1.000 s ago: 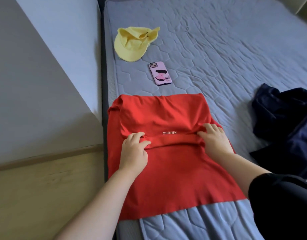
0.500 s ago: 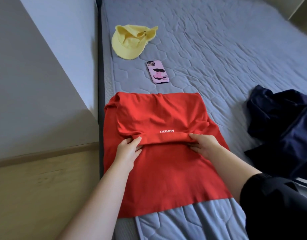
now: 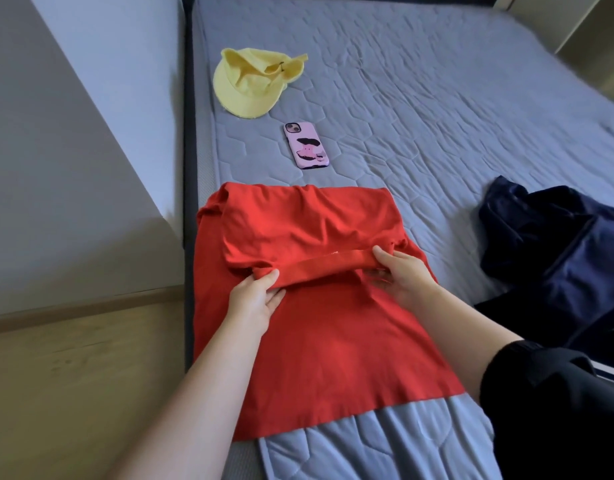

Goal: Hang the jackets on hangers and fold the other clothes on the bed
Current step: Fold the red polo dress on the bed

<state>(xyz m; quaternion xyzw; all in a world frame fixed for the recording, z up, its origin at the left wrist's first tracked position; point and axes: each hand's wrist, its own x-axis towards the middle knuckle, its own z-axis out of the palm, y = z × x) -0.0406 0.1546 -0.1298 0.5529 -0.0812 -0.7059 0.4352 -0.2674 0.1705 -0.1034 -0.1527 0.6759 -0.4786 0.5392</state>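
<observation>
A red T-shirt (image 3: 333, 358) lies lengthwise on a bare grey mattress (image 3: 437, 116), close to the bed's left edge. Its hem is nearest the person and its top part is doubled over toward them. Both hands grip the ribbed neck band (image 3: 326, 268) that forms the edge of that flap. The left hand (image 3: 255, 301) pinches one end, thumb on top and fingers tucked beneath. The right hand (image 3: 404, 280) clamps the other end in the same way.

The shirt's long axis runs straight away from the person, and the held band lies across it. The flat, unfolded lower half stretches from the grip back toward the body. Each hand sits at its own end of the band, neither nearer than the other. The next fold probably depends on drawing that edge evenly along the long axis. The thin, limp jersey bunches in soft creases around the left thumb, so a lopsided pull would likely skew the fold.

The mattress is quilted in a honeycomb stitch. Beyond the shirt lie a phone in a pink printed case (image 3: 306, 145) and a floppy yellow cap (image 3: 257, 84). A crumpled navy garment (image 3: 555, 251) with a slight sheen waits well off to the right. A black sleeve (image 3: 555, 410) covers the right upper arm.
</observation>
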